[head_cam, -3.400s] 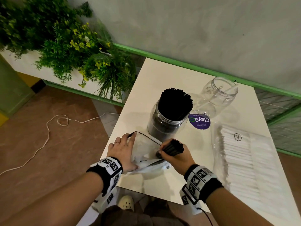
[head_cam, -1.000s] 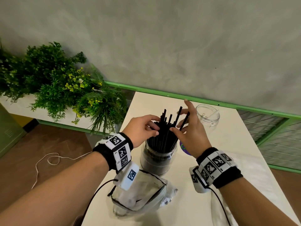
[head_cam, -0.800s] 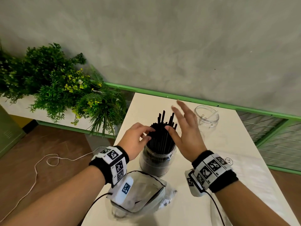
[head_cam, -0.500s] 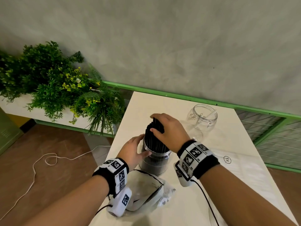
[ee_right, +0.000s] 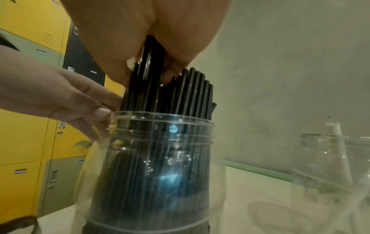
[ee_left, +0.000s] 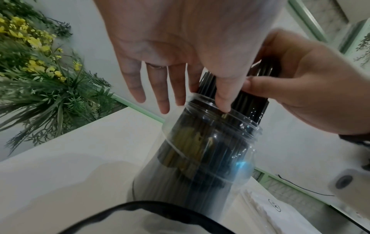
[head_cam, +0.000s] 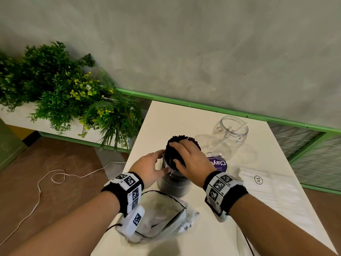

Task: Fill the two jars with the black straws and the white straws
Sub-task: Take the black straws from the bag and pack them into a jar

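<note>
White table (head_cam: 166, 115) by a grey wall: I'm watching the right hand (head_cam: 190, 161) pressing on the black straws (head_cam: 172, 154), thumb and fingers curling round their tops. Left hand (head_cam: 149, 167) is touching the jar (head_cam: 173, 185) rim, fingers nearly straight. Second jar (head_cam: 230, 133) is standing behind, holding one white straw (head_cam: 240, 127).

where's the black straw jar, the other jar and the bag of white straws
black straw jar (head_cam: 173, 185), head view, on its lower glass wall
other jar (head_cam: 232, 134), head view, on its clear side wall
bag of white straws (head_cam: 273, 193), head view, on the flat plastic front
</note>
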`<action>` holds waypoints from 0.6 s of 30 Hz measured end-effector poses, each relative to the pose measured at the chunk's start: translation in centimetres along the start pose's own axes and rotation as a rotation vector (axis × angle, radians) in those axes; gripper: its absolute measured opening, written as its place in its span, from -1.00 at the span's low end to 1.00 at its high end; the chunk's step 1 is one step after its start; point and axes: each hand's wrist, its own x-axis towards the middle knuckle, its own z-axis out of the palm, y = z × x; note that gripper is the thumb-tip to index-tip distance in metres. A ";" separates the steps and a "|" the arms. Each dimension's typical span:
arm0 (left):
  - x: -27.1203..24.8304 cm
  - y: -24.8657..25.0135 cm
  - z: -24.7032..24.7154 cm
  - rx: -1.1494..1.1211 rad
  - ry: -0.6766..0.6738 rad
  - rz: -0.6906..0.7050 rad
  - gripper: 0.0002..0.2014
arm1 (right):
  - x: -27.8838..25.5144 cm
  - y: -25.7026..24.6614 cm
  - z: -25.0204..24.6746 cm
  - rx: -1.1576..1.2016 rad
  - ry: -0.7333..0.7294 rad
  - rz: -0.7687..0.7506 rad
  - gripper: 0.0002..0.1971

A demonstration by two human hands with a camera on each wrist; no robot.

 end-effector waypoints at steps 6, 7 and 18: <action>-0.1 -0.6 -0.7 0.067 -0.081 0.060 -0.34 | -1.0 1.4 -0.3 -0.084 -0.051 -0.040 -0.32; -0.1 -0.7 -0.7 0.072 -0.088 0.056 -0.33 | -1.3 1.4 -0.6 -0.080 -0.047 -0.031 -0.25; -0.7 -0.8 -0.7 0.062 -0.110 0.041 -0.31 | -1.9 2.3 -1.1 0.057 0.043 -0.108 -0.62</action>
